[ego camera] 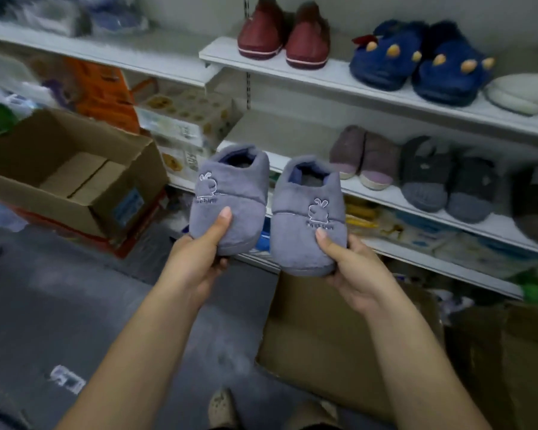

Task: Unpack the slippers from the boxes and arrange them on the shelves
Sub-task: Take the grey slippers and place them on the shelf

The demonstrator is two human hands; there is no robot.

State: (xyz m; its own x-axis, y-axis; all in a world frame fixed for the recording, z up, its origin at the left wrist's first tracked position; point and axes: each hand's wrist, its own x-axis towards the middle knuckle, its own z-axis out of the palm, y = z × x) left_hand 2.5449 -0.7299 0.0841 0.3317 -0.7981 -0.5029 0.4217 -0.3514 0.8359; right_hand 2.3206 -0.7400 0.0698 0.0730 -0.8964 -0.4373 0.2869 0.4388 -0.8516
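The left hand (196, 262) grasps the toe of one grey-blue plush slipper with an embroidered rabbit (230, 197), thumb on the upper and fingers curled under the sole. The right hand (357, 274) grasps the toe of the matching grey-blue plush slipper (308, 212) in the same way. Both slippers are held side by side in the air, heels pointing away, in front of the white middle shelf (395, 198) and touching no shelf. That shelf carries a mauve fabric pair (364, 159) and a dark grey knitted pair (448, 181). The white upper shelf (333, 77) carries a maroon pair (283, 38) and a navy plush pair with orange claws (423, 60). An open brown cardboard box (75, 169) stands at left; a second brown cardboard box (323, 336) lies below the right forearm.
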